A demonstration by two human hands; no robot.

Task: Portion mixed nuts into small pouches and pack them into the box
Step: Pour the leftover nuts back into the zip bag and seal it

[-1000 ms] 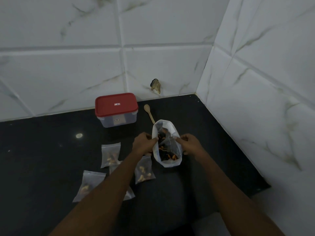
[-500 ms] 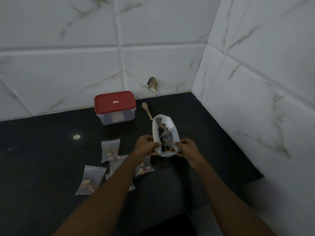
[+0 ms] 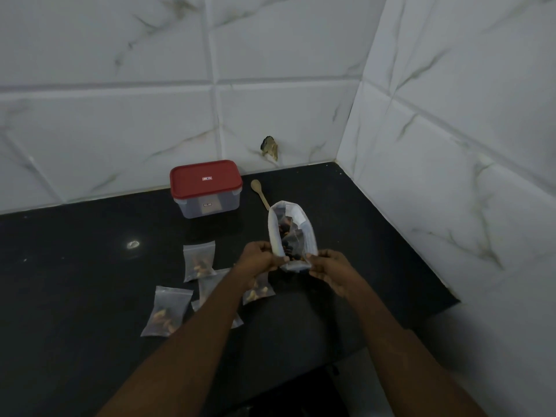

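Note:
A large clear bag of mixed nuts (image 3: 293, 233) is held above the black counter (image 3: 75, 281), its mouth open toward the back. My left hand (image 3: 260, 261) pinches its near left edge and my right hand (image 3: 329, 269) pinches its near right edge. Several small filled pouches lie on the counter left of my hands: one at the back (image 3: 199, 260), one at the front left (image 3: 167, 311), one partly under my left wrist (image 3: 258, 291). A plastic box with a red lid (image 3: 206, 188) stands shut near the back wall.
A wooden spoon (image 3: 260, 192) lies between the box and the bag. White marble tiles close the back (image 3: 270, 115) and the right side (image 3: 451, 176). The counter's front edge runs under my forearms.
Both hands have slid down the bag from its middle to its near end, and the bag now lies flatter and further back. The view has shifted slightly.

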